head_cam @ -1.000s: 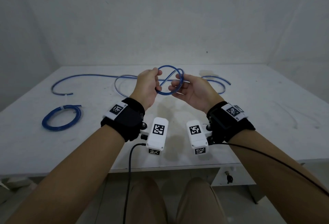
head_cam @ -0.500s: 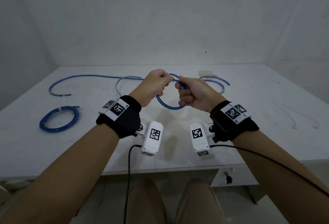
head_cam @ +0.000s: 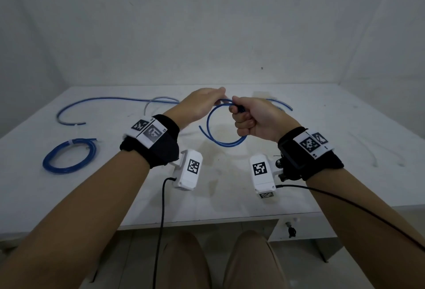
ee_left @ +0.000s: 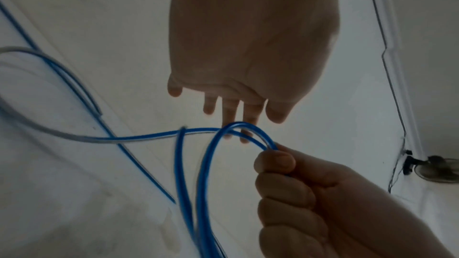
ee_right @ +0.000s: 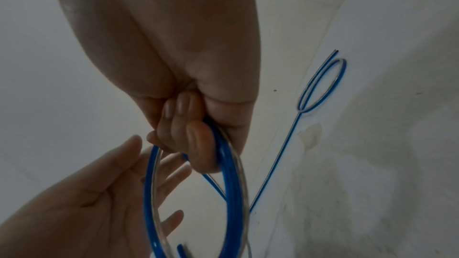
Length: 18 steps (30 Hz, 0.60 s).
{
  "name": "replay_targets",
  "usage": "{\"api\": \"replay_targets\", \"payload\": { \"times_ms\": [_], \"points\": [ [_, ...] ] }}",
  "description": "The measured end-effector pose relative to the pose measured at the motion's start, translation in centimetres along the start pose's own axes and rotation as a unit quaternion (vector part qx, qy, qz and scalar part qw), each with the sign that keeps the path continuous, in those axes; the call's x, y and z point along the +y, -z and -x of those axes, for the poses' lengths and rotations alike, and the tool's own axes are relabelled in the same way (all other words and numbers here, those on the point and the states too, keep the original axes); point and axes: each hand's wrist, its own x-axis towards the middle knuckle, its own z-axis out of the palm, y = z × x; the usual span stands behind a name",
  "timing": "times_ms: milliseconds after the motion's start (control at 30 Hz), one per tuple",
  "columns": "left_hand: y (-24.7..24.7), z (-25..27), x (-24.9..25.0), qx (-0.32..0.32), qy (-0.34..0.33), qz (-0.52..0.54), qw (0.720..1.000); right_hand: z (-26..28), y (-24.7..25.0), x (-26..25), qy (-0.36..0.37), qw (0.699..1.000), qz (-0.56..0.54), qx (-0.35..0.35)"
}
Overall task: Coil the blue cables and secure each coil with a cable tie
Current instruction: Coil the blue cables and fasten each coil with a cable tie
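My right hand (head_cam: 243, 116) is closed in a fist round the top of a small coil of blue cable (head_cam: 230, 144), held above the white table (head_cam: 230, 196). In the right wrist view its fingers (ee_right: 196, 144) are curled over the blue cable (ee_right: 149, 183). Just left of it, my left hand (head_cam: 207, 100) has straight fingers. In the left wrist view these fingers (ee_left: 236, 115) reach the top of the loop (ee_left: 206, 164) without curling round it. The cable's loose length (head_cam: 103, 100) trails left across the table.
A finished blue coil (head_cam: 69, 160) with a white tie lies at the table's left. More blue cable (head_cam: 284, 104) shows behind my right hand. Thin white ties (head_cam: 372, 157) lie at the right. The table's front edge (head_cam: 207, 222) is close to my knees.
Both hands gripped the loop half a second ago. The left hand has since let go and straightened its fingers. The right hand has rolled knuckles-up, so the coil hangs below it.
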Motion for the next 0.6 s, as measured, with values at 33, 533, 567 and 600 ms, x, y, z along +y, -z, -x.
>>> {"api": "replay_targets", "payload": {
  "times_ms": [33, 533, 567, 600],
  "points": [
    [0.1, -0.1, 0.0, 0.006, 0.003, -0.002, 1.0, 0.1, 0.1, 0.0, 0.0, 1.0, -0.004, 0.003],
    [0.9, 0.2, -3.1, 0.105, 0.098, 0.072, 0.987, -0.8, 1.0, 0.4, 0.124, 0.959, -0.233, 0.104],
    [0.8, 0.3, -3.1, 0.107, 0.108, 0.076, 0.985, -1.0, 0.9, 0.3, 0.128, 0.958, -0.235, 0.105],
    [0.7, 0.4, -3.1, 0.112, 0.114, 0.082, 0.984, -1.1, 0.7, 0.3, 0.132, 0.956, -0.239, 0.106]
  ]
}}
